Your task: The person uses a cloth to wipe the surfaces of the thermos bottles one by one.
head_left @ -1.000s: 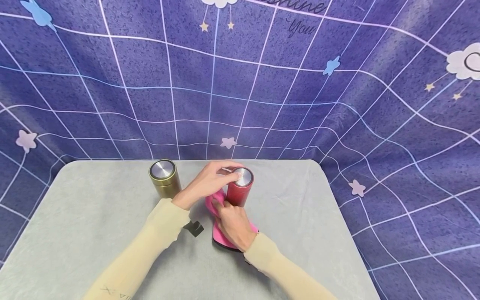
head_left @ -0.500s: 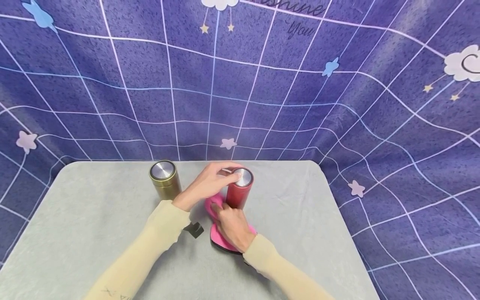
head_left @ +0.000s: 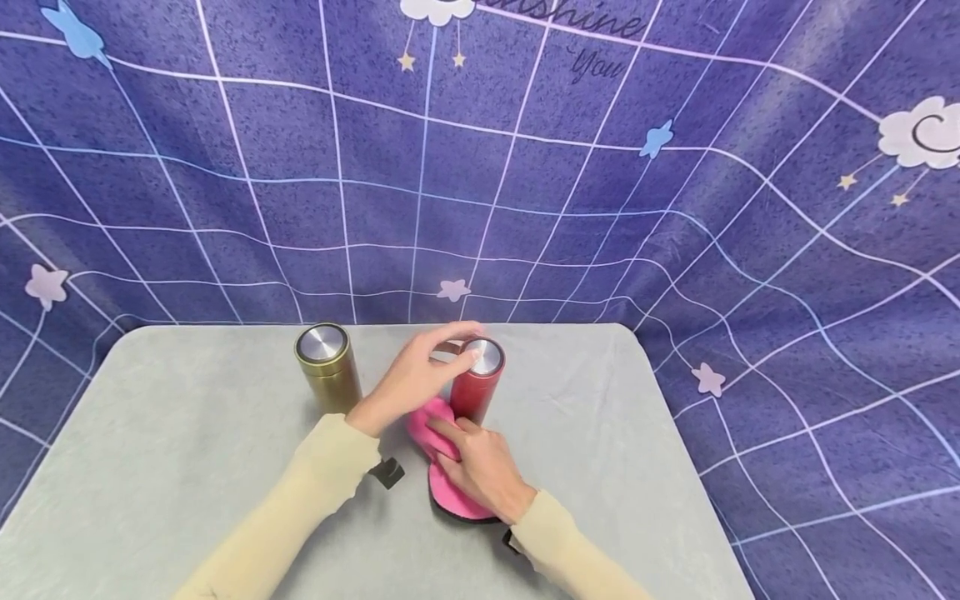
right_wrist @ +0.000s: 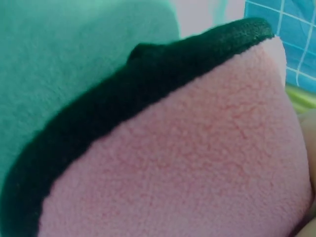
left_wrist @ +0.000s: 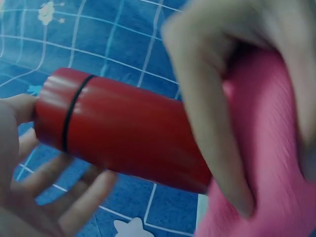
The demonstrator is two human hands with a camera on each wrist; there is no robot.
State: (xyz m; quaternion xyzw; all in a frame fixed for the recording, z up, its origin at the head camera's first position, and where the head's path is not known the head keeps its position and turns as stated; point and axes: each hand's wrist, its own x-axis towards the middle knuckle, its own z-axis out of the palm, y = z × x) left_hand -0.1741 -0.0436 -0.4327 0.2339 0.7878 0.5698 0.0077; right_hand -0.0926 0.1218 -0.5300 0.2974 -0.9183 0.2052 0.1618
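A red vacuum flask [head_left: 474,396] with a silver-topped lid stands upright on the table. My left hand [head_left: 414,373] holds it at the top, thumb on the lid and forefinger round the far rim. In the left wrist view the other fingers spread loosely beside the red flask [left_wrist: 138,133]. Close to its lower side, my right hand [head_left: 486,468] grips a bunched pink fleecy cloth [head_left: 456,492] with a black edge. Folds of the pink cloth [left_wrist: 269,118] bulge between the right fingers. The fleecy cloth [right_wrist: 187,143] fills most of the right wrist view.
An olive-gold flask [head_left: 332,379] with a silver lid stands to the left, its base partly behind the left forearm. The pale grey tabletop [head_left: 600,450] ends at a purple patterned curtain [head_left: 390,150] at the back.
My right hand has shifted slightly toward me and to the right with the pink cloth, and its fingers have spread a little. My left hand keeps its place on the red flask.
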